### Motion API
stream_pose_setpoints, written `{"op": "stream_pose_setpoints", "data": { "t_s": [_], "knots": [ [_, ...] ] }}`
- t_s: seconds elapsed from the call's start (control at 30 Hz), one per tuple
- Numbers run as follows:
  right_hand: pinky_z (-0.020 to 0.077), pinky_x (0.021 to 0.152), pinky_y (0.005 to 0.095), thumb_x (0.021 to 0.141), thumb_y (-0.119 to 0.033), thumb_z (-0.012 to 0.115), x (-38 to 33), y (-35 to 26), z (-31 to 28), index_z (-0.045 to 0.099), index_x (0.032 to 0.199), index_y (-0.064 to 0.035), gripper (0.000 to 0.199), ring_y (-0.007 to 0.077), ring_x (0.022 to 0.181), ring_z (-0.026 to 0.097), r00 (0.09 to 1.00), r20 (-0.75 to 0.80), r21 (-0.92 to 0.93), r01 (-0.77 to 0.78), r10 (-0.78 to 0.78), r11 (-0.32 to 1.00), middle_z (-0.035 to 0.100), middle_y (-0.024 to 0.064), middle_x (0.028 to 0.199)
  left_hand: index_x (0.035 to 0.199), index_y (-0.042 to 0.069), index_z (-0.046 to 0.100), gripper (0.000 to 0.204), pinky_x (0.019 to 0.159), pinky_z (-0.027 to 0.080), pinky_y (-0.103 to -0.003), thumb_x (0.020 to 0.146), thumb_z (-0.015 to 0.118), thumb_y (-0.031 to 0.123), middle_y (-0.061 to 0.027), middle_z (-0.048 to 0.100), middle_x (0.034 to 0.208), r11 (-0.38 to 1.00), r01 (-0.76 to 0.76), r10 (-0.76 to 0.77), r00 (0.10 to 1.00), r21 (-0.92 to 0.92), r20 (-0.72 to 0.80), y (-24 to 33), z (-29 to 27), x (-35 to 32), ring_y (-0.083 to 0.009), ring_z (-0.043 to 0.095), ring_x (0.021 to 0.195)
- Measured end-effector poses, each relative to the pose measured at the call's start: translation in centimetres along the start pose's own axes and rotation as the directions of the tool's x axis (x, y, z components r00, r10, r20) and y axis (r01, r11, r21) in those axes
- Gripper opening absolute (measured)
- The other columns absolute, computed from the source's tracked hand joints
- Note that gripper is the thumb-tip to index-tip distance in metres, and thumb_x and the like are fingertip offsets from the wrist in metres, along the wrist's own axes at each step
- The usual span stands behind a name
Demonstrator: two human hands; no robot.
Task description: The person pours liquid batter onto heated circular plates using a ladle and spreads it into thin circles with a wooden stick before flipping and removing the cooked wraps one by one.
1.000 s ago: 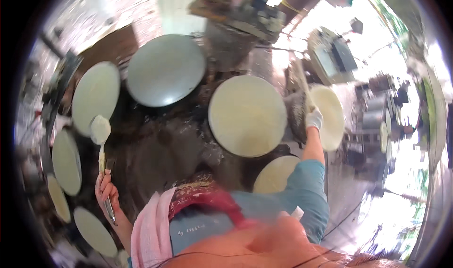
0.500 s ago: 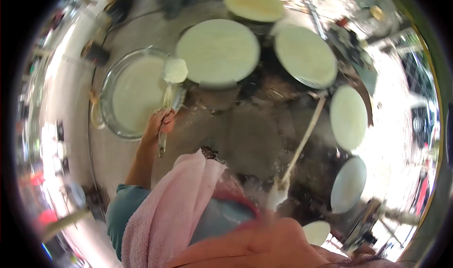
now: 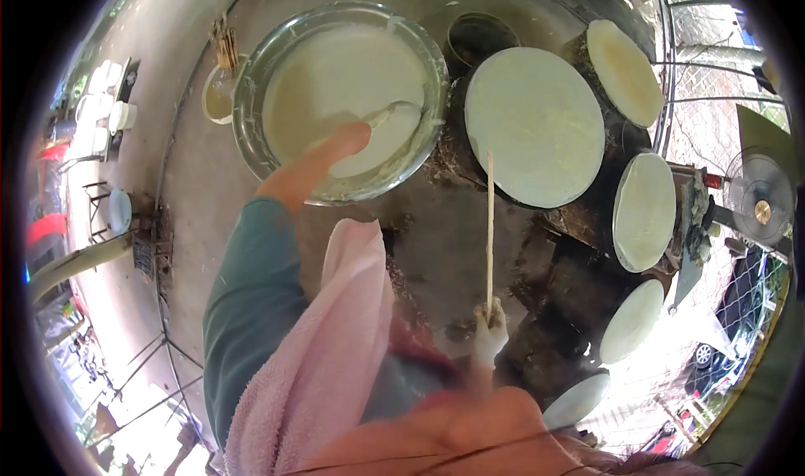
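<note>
passage: dark floor strip (image 3: pixel 440 245) below; narrow slot between metal basin (image 3: pixel 249 128) and large round plate (image 3: pixel 537 124). obstacles: left hand (image 3: pixel 335 149) with ladle (image 3: pixel 381 121) inside basin rim; stick (image 3: pixel 490 233) from right hand (image 3: pixel 490 329) crossing strip; pink towel (image 3: pixel 327 350) alongside.

Glossy metal basin (image 3: pixel 251 99), matt wooden stick (image 3: pixel 490 233), rough-textured cloth towel (image 3: pixel 310 359), smooth matt round disc (image 3: pixel 537 124)
</note>
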State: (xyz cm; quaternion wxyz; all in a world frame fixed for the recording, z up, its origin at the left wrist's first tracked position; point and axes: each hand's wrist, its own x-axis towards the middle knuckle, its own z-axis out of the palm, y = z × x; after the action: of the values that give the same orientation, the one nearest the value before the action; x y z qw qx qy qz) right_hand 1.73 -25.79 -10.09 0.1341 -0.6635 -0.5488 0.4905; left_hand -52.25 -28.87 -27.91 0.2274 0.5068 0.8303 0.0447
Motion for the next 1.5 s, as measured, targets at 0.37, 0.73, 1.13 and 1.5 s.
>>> {"op": "stream_pose_setpoints", "data": {
  "t_s": [0.37,0.73,1.13,1.5],
  "knots": [
    [0.0467,0.069,0.0266,0.091,-0.031,0.057,-2.7,-2.4,6.0,0.048,0.13,-0.0016,0.05,0.01,0.077,0.057,0.877,0.476,-0.067,-0.044,0.071,0.997,0.065,0.0133,0.103,0.094,0.001,0.051,0.032,0.036,0.028,-0.022,0.097,0.042,0.032,0.0054,0.034,0.052,-0.267,0.604,0.16,0.796,-0.75,0.584,5.7,2.8,-15.1,-0.0048,0.031,0.038],
    [0.045,0.071,0.0228,0.091,-0.021,0.055,-7.2,-1.3,1.7,0.05,0.128,0.0019,0.043,0.0071,0.08,0.053,0.746,0.653,0.123,0.071,-0.134,0.99,0.062,0.0041,0.098,0.1,0.0,0.045,0.01,0.035,0.027,-0.02,0.093,0.042,0.006,0.0078,0.032,0.055,-0.85,0.26,0.304,0.952,0.458,0.024,18.6,-10.7,-24.0,-0.0037,0.03,0.036],
    [0.0321,0.049,0.0139,0.089,-0.006,0.057,-5.8,-2.0,-2.9,0.04,0.139,-0.0094,0.053,-0.0007,0.058,0.04,0.965,-0.025,0.674,0.208,-0.26,0.709,0.055,-0.0049,0.084,0.097,-0.003,0.046,0.026,0.042,0.025,-0.019,0.099,0.037,0.022,0.0068,0.034,0.058,-0.636,-0.087,0.05,0.987,-0.767,-0.153,17.2,-30.5,-19.9,-0.0014,0.031,0.039],
    [0.0388,0.052,0.0149,0.086,-0.006,0.063,-9.0,10.6,-8.4,0.049,0.13,-0.0022,0.046,0.0016,0.061,0.048,0.865,-0.45,0.728,0.209,0.224,0.653,0.061,-0.0002,0.086,0.088,0.001,0.051,0.028,0.033,0.024,-0.022,0.098,0.041,0.025,0.0018,0.037,0.053,0.239,-0.048,0.33,0.943,-0.97,0.034,36.2,-24.5,-15.2,-0.0071,0.032,0.035]
  ]
}}
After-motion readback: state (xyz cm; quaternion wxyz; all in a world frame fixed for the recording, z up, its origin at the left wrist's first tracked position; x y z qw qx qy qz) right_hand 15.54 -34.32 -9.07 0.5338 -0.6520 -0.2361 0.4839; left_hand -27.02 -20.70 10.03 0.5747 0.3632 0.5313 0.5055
